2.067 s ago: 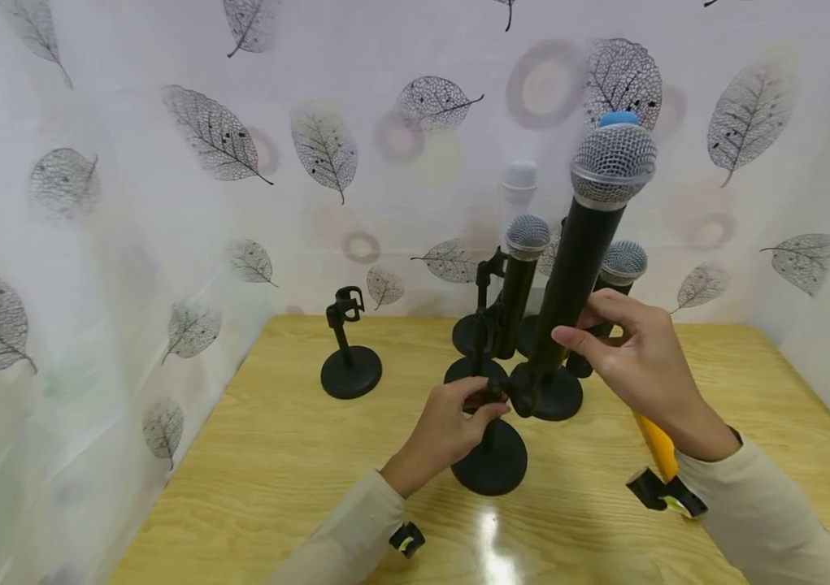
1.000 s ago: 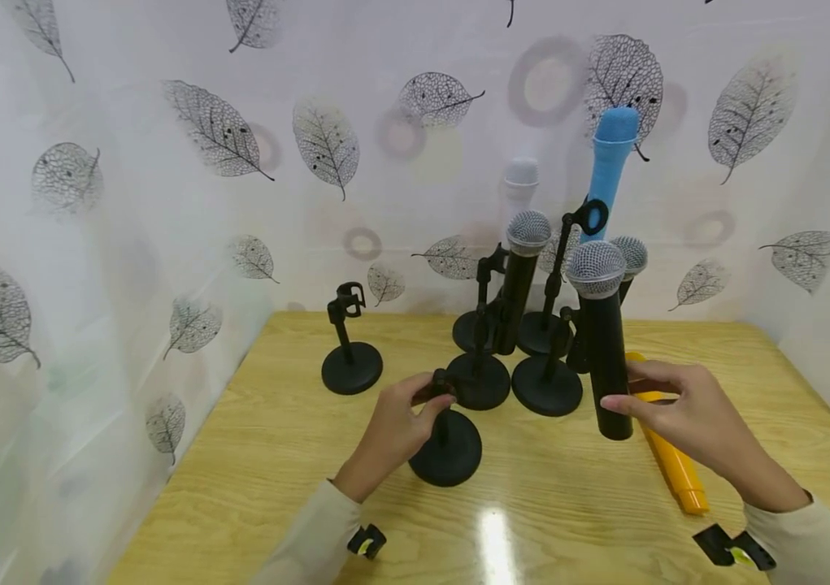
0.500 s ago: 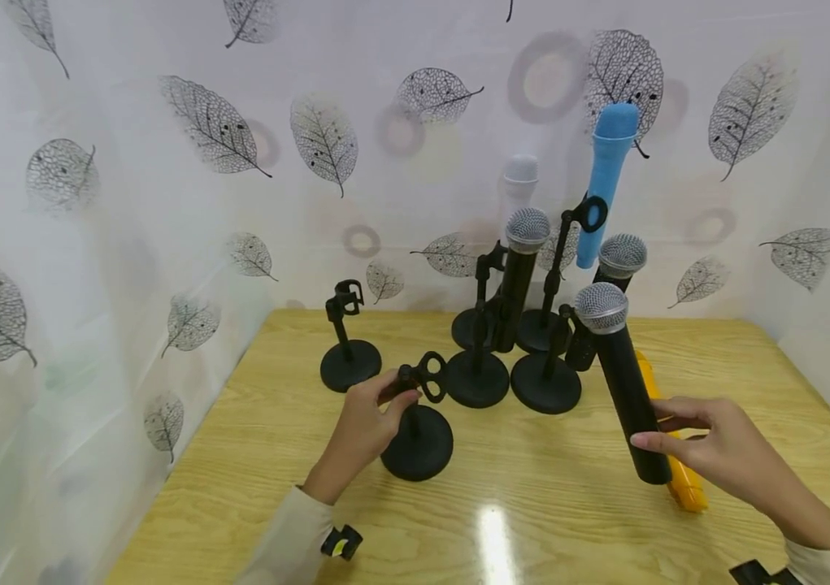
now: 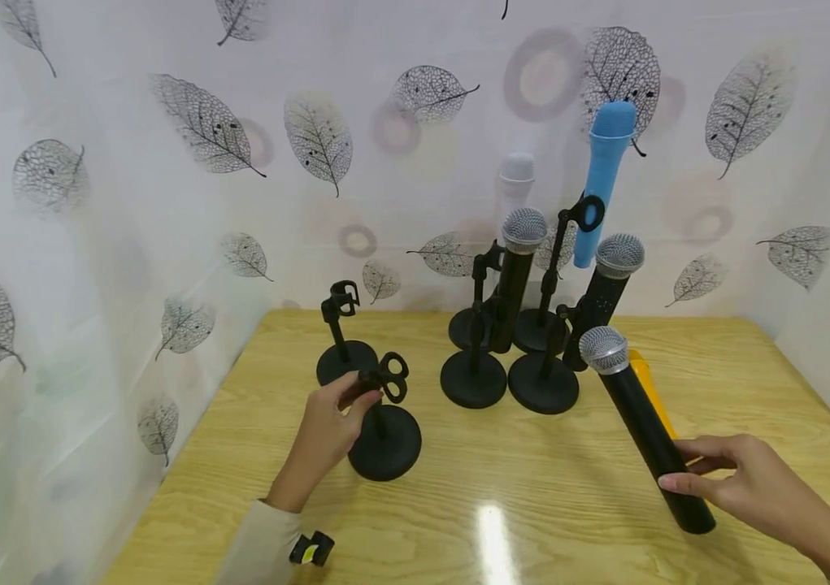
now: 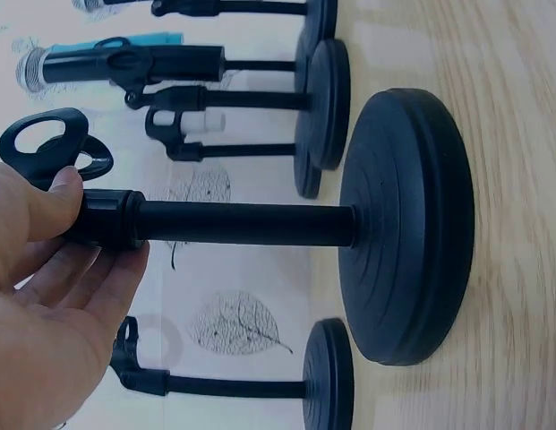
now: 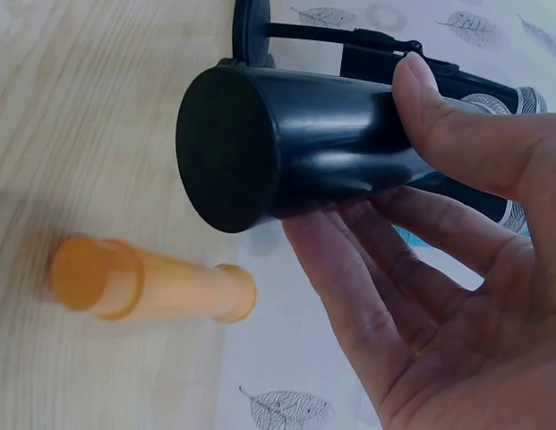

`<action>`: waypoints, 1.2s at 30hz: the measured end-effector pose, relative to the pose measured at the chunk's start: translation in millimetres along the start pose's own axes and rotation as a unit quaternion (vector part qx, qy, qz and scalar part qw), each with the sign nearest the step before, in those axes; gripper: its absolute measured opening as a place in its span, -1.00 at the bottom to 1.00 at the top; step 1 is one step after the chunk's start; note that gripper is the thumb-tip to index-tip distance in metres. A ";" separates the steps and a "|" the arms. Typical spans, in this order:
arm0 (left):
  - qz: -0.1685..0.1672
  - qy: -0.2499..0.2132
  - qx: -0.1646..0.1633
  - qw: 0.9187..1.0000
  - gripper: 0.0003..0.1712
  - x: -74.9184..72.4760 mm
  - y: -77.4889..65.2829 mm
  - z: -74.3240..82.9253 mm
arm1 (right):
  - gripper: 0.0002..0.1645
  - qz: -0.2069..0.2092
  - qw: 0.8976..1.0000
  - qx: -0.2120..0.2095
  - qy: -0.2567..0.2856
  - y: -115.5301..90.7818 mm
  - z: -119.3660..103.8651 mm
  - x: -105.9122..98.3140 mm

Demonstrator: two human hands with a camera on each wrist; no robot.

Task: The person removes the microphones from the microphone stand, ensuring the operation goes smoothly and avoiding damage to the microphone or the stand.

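My left hand [image 4: 328,426] pinches the top of a black desktop microphone stand [image 4: 387,445], just below its ring-shaped clip [image 4: 394,376]. That clip holds no microphone. In the left wrist view the thumb and fingers close around the joint of the stand [image 5: 246,224]; whether its round base touches the table cannot be told. On the right, my right hand [image 4: 754,487] holds a black microphone [image 4: 645,426] near its lower end, tilted with the silver mesh head up and leftward. Behind this microphone an orange microphone [image 4: 650,390] lies on the table, partly hidden; the right wrist view shows its end [image 6: 170,282].
Several stands cluster at the back, with a blue microphone [image 4: 602,187], a white one [image 4: 515,183] and two black ones [image 4: 513,296] [image 4: 601,301]. Another stand [image 4: 341,359] with a bare clip is at back left. A leaf-patterned curtain [image 4: 312,244] borders the wooden table [image 4: 517,487].
My left hand has carried the stand leftward, away from the cluster. My right hand has moved the black microphone away from the stand's clip, down and right, tilting its head leftward.
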State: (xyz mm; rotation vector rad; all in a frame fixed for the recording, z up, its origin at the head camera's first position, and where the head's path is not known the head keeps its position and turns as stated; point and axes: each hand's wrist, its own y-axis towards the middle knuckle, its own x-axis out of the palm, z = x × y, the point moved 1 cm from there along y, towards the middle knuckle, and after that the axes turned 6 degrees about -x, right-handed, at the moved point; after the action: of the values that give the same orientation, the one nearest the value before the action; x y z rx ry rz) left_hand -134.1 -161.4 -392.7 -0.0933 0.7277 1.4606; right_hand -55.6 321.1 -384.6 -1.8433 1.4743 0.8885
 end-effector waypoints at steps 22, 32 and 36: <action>0.037 0.033 -0.037 0.998 -0.85 -33.0 -3.2 -19.1 | -0.10 -0.073 0.991 0.105 0.037 -1.4 49.5 -8.5; 0.054 0.052 -0.045 0.996 -0.84 -46.0 -3.0 -27.2 | -0.06 -0.087 0.987 0.121 0.051 1.6 62.7 -14.6; 0.061 0.051 -0.046 0.996 -0.85 -49.9 -2.3 -30.6 | -0.04 -0.092 0.985 0.129 0.067 3.6 68.0 -14.7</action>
State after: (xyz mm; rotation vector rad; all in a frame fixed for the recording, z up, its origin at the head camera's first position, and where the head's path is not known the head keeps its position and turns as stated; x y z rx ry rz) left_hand -141.0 -219.6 -392.7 -0.1990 0.7606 1.6149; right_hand -70.0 383.1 -413.0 -1.8349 1.3964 0.4684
